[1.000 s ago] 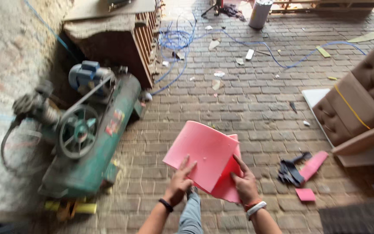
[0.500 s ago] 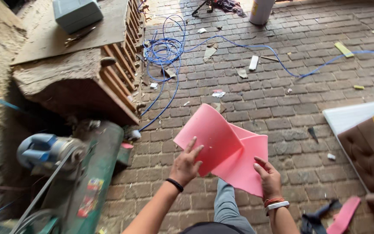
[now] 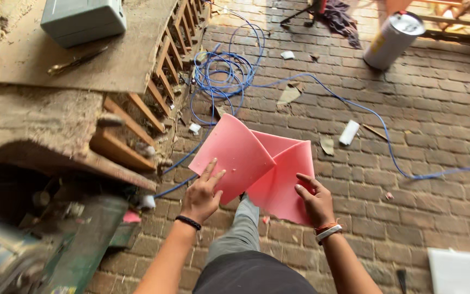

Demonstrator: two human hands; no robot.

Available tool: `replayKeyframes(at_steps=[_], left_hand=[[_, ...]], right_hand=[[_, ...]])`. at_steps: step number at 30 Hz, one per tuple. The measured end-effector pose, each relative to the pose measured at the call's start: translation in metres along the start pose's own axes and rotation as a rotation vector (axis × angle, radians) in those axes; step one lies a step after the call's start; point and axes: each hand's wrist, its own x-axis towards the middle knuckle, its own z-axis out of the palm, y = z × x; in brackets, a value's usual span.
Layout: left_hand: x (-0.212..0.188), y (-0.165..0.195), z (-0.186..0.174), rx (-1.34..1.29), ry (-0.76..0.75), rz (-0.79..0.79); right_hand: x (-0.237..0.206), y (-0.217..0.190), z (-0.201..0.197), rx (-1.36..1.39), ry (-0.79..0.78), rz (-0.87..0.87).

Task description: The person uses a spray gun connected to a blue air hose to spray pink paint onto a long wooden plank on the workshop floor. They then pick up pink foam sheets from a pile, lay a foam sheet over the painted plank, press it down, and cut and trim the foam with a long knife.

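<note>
While I look down, both hands — left hand (image 3: 201,196), right hand (image 3: 315,202) — grip the folded pink foam sheet (image 3: 257,166), just right of the blue hose coil (image 3: 221,76)

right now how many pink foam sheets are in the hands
2, as far as shows. One pink sheet curls under the left hand; the second pink sheet sits partly behind it, held by the right hand. More could be hidden between them.
</note>
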Motion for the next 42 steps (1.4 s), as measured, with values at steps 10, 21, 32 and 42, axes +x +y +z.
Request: replayKeyframes(at_steps=[10, 21, 32, 42], left_hand=[[0.397, -0.124, 0.066, -0.092, -0.046, -0.121], [0.803, -0.184, 0.13, -0.19, -0.094, -0.007], [1.228, -0.271, 0.18, -0.289, -0.157, 0.009], [1.556, -0.326, 0.22, -0.59, -0.125, -0.124]], right_hand=[[0.389, -0.051, 0.011, 0.043, 0.09, 0.077], [0.801, -0.088, 0.0, 0.144, 0.224, 0.18], [1.235, -0.211, 0.011, 0.057, 0.216, 0.063], [1.5, -0.276, 0.069, 0.311, 0.104, 0.121]])
